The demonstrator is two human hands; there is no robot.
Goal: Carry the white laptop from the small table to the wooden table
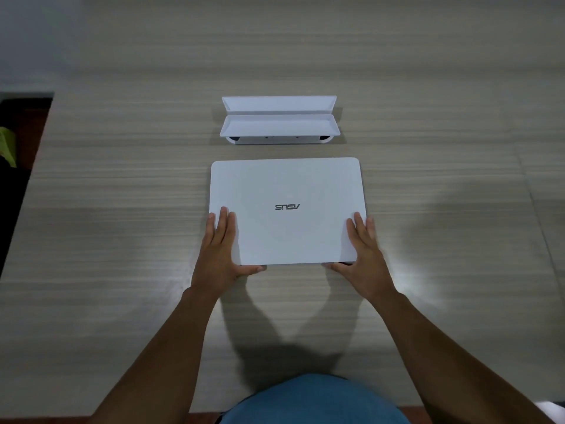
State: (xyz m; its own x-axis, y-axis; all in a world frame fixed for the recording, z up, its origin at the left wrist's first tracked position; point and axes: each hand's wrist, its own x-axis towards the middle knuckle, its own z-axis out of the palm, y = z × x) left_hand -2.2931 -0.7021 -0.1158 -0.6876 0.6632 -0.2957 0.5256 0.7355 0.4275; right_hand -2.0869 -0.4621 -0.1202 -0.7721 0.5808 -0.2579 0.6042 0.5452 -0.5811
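Observation:
The white laptop lies closed and flat on the wooden table, its logo facing away from me. My left hand holds its near left corner, fingers laid on the lid and thumb along the front edge. At the near right corner, my right hand grips the same way, thumb tucked under the front edge. Both forearms reach in from the bottom of the view.
A white folded stand or tray sits just beyond the laptop, a small gap between them. The table's left edge drops to a dark floor area with something green. My blue shirt fills the bottom centre.

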